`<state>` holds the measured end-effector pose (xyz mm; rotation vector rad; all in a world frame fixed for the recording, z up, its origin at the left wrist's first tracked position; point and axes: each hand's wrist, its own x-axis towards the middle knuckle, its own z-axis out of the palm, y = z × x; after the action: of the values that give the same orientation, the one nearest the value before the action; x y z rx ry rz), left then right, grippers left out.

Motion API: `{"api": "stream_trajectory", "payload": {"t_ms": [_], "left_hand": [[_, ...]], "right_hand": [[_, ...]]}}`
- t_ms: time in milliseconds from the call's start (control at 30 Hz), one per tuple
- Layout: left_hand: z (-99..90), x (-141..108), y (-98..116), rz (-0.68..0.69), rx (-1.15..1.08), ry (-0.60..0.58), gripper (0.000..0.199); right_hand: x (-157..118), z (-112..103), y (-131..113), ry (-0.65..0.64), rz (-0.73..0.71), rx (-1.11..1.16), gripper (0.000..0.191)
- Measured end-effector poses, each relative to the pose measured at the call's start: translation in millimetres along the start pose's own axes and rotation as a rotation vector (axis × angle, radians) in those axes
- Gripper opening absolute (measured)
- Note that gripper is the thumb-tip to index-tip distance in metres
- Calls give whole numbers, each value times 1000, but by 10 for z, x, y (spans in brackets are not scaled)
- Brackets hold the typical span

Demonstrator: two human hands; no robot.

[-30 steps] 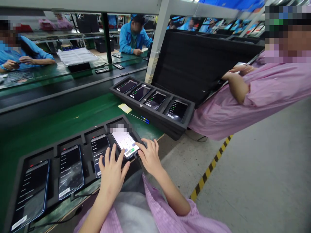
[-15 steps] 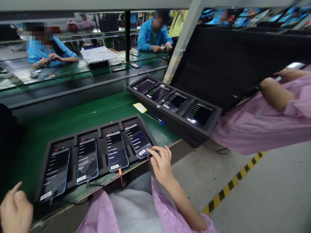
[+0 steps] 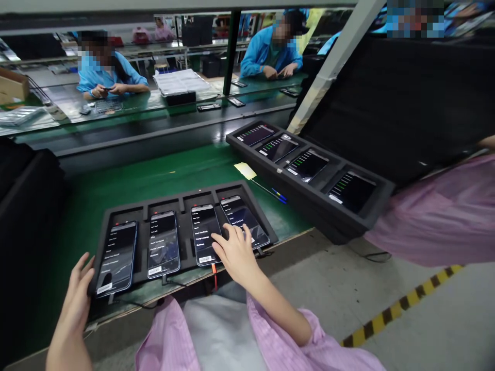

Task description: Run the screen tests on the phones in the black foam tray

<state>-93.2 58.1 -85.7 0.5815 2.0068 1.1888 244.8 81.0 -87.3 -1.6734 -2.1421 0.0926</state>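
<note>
Several smartphones lie in the slots of a dark foam tray (image 3: 166,200), each showing a menu list on its screen. My right hand (image 3: 237,256) hovers over the third phone (image 3: 204,232) and the rightmost phone (image 3: 244,219), fingers spread and holding nothing. Its fingertips are close to both screens; contact is unclear. At the tray's left edge is my left hand (image 3: 77,286), fingers extended, beside the leftmost phone (image 3: 118,257). Between that one and the third lies the second phone (image 3: 164,245). An orange cable plug (image 3: 214,275) sits at the third phone's lower end.
Another foam tray (image 3: 253,154) with several lit phones stands at the right. A pen (image 3: 279,196) and a yellow tag (image 3: 245,170) lie between the trays. A person's pink sleeve (image 3: 436,211) is at far right. Two people in blue work across the bench.
My right hand has moved left from the rightmost phone's lower end to over the third and fourth phones. My left hand has risen to the tray's left edge. The view has shifted left.
</note>
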Motion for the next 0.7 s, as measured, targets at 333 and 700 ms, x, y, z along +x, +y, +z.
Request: {"api": "stream_trajectory", "payload": {"t_ms": [333,700], "left_hand": [[34,103,21,3,-44,11,57],[110,-144,-162,164,-3,-178,62]], "right_hand": [[-85,-140,453,160,311,-88,44],[-37,-73,-17,64,41,82,37]]}}
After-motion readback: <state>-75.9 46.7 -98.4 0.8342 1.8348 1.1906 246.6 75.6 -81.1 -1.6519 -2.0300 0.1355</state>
